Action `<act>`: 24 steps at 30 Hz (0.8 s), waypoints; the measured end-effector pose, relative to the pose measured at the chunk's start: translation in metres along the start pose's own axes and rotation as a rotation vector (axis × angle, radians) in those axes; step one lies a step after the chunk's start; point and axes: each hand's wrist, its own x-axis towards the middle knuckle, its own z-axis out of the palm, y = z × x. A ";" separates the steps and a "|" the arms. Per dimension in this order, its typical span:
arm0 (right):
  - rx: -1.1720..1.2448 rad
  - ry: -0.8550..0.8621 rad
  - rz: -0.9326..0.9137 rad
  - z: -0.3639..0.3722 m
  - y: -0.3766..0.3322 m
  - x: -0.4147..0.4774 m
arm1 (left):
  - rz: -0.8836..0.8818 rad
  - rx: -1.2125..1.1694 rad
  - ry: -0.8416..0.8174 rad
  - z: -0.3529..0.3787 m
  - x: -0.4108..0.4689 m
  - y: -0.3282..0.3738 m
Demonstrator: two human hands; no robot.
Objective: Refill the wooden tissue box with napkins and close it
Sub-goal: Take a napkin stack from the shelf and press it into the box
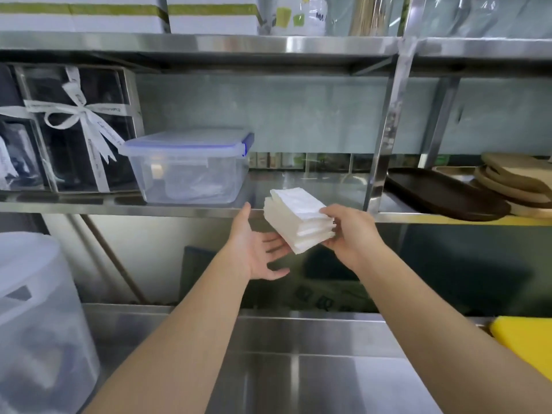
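**Napkins in hand at the steel shelf**

Just before the shelf edge, we see the right hand (351, 234) pinching a stack of white napkins (298, 219), thumb on top, fingers curled beneath its near end. The left hand (257, 249) is spread wide, palm up, fingertips touching the stack's lower corner. Beyond, on the steel shelf (179, 208), sits a clear lidded container (188, 165); at right lies a dark tray (445, 194). No wooden box shows here.
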 end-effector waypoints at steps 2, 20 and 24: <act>-0.054 -0.058 0.014 -0.010 0.001 -0.016 | -0.035 0.051 -0.012 -0.006 -0.006 -0.004; -0.198 -0.350 0.083 -0.054 -0.006 -0.167 | -0.054 0.695 -0.086 -0.024 -0.175 -0.052; -0.131 -0.320 0.160 -0.064 0.006 -0.207 | -0.019 0.625 0.006 -0.026 -0.212 -0.073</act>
